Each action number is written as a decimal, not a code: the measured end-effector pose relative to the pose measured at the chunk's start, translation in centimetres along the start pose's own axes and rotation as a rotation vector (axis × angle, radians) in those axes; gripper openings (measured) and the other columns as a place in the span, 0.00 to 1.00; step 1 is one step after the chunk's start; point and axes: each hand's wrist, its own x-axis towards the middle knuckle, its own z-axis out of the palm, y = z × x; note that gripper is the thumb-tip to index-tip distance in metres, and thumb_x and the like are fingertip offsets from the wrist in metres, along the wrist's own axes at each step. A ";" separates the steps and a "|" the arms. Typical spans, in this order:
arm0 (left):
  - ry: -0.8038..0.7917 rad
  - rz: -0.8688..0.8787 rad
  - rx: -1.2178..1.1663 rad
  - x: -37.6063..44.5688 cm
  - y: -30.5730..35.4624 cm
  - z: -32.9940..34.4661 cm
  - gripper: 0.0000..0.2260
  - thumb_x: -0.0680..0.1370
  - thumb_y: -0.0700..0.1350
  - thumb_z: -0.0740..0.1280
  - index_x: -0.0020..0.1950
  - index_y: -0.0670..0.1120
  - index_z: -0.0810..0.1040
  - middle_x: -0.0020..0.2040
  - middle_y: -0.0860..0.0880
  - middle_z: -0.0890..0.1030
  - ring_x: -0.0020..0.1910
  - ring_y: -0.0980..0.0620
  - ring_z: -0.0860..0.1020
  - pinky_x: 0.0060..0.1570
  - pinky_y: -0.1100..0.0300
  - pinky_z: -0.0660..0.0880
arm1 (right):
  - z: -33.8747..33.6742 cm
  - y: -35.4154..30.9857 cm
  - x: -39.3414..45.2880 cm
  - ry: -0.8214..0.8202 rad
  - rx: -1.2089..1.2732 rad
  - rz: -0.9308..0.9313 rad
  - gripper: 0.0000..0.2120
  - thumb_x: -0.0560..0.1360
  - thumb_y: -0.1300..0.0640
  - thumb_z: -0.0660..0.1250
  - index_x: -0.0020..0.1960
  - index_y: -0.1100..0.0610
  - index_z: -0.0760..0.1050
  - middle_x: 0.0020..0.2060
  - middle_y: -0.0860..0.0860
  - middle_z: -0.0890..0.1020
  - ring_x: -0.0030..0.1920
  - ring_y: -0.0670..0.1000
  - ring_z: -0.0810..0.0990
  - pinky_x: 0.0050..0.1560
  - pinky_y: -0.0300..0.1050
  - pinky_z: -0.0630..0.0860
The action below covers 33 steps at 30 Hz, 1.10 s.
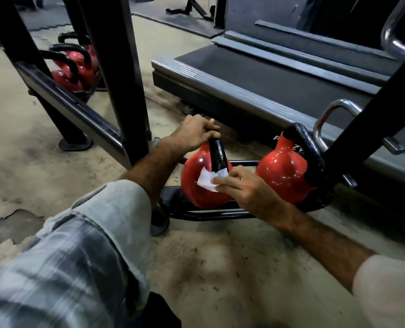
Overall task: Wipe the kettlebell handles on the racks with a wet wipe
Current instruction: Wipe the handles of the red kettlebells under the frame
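Note:
Two red kettlebells with black handles sit on a low black rack (196, 215) near the floor. My left hand (194, 133) grips the top of the handle (218, 156) of the nearer kettlebell (193, 183). My right hand (246, 188) holds a white wet wipe (208, 179) pressed against the base of that handle, where it meets the red body. The second kettlebell (283, 172) stands to the right, its black handle (309, 150) untouched.
A treadmill deck (256, 74) lies just behind the rack. A black upright post (125, 79) and a slanted frame bar (61, 98) stand to the left, another slanted post (372, 114) to the right. More red kettlebells (76, 67) sit at the back left. The concrete floor is worn.

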 end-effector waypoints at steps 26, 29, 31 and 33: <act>-0.015 -0.012 0.105 -1.0 0.4 0.2 0.24 0.72 0.60 0.69 0.66 0.53 0.75 0.72 0.54 0.68 0.70 0.54 0.68 0.70 0.60 0.62 | 2.2 0.3 3.2 0.220 0.895 1.473 0.05 0.72 0.59 0.71 0.39 0.50 0.82 0.32 0.45 0.84 0.34 0.44 0.80 0.39 0.39 0.75; -0.045 -0.010 0.124 -1.0 0.3 0.0 0.24 0.73 0.59 0.69 0.68 0.54 0.73 0.73 0.57 0.66 0.71 0.55 0.65 0.71 0.57 0.62 | 2.9 1.3 3.9 0.132 1.009 1.534 0.03 0.69 0.55 0.70 0.38 0.50 0.83 0.28 0.46 0.81 0.28 0.44 0.77 0.27 0.36 0.69; -0.044 -0.010 0.109 -1.0 0.2 0.0 0.25 0.73 0.59 0.69 0.68 0.54 0.73 0.72 0.58 0.65 0.71 0.56 0.65 0.71 0.56 0.62 | 3.4 1.5 4.0 0.125 1.113 1.556 0.06 0.69 0.51 0.71 0.44 0.48 0.84 0.32 0.48 0.83 0.32 0.48 0.79 0.29 0.38 0.70; -0.039 -0.012 0.086 -1.0 0.2 0.1 0.25 0.72 0.58 0.70 0.68 0.54 0.73 0.72 0.58 0.66 0.71 0.56 0.65 0.71 0.56 0.62 | 3.2 1.8 3.7 0.075 1.183 1.538 0.06 0.74 0.56 0.67 0.46 0.51 0.83 0.31 0.49 0.80 0.29 0.46 0.74 0.23 0.36 0.65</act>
